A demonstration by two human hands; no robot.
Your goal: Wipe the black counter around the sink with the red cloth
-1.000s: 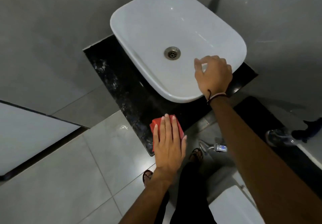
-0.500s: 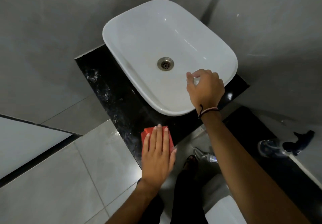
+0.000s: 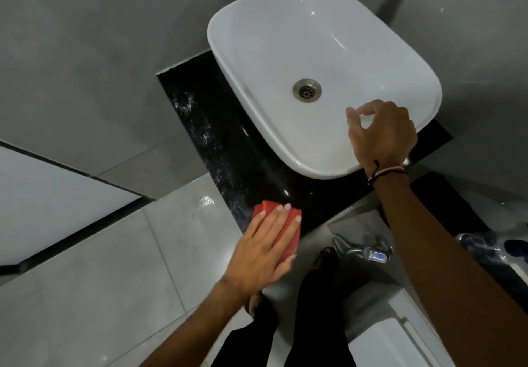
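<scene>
Sink [image 3: 285, 52] sits on counter [image 3: 228, 166]; cloth [image 3: 288, 223] at front.

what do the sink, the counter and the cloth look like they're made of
Sink: probably glazed ceramic; white, smooth, with sharp glossy highlights.
Black counter: looks like polished stone, perhaps granite or marble; white flecks and veins, mirror-like reflections.
Red cloth: soft matte fabric, possibly microfibre; folded flat under the left hand, no shine. The weave is too blurred to tell.
</scene>
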